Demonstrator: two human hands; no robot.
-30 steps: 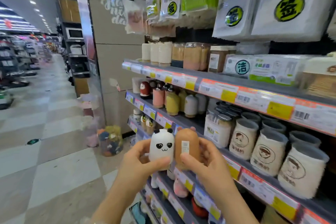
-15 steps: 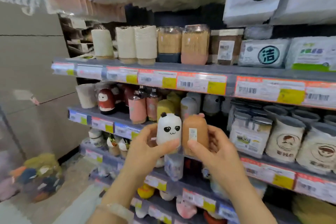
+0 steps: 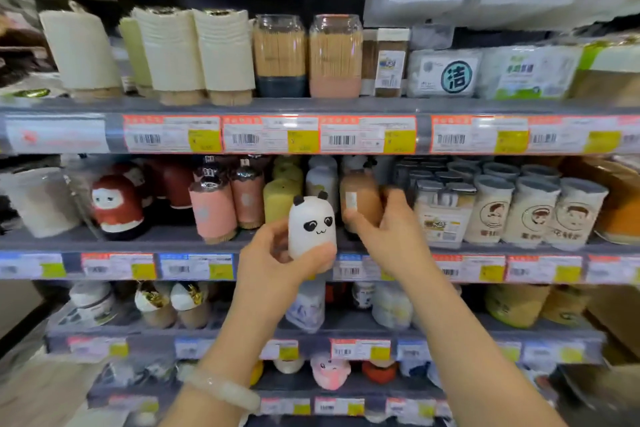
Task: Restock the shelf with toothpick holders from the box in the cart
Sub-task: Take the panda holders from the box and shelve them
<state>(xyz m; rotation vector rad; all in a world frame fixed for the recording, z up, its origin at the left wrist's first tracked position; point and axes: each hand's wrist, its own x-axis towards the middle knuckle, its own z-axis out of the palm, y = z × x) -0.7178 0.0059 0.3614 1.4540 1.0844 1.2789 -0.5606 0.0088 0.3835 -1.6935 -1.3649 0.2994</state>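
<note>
Head view: left hand [image 3: 277,260] grips the panda holder [image 3: 312,224] in front of the middle shelf [image 3: 166,239]. Right hand [image 3: 388,236] pinches the brown holder [image 3: 360,199] at the shelf's front row. Risk: 2 crowded neighbours, the yellow holder [image 3: 280,198] and white jar [image 3: 440,215], may topple if nudged. Shelf is grey, price-tagged; a shop aisle. Cart and box not visible.

White panda holder [image 3: 312,227] upright before the shelf edge [image 3: 207,246] — brown holder [image 3: 360,199] upright, over the shelf.
</note>
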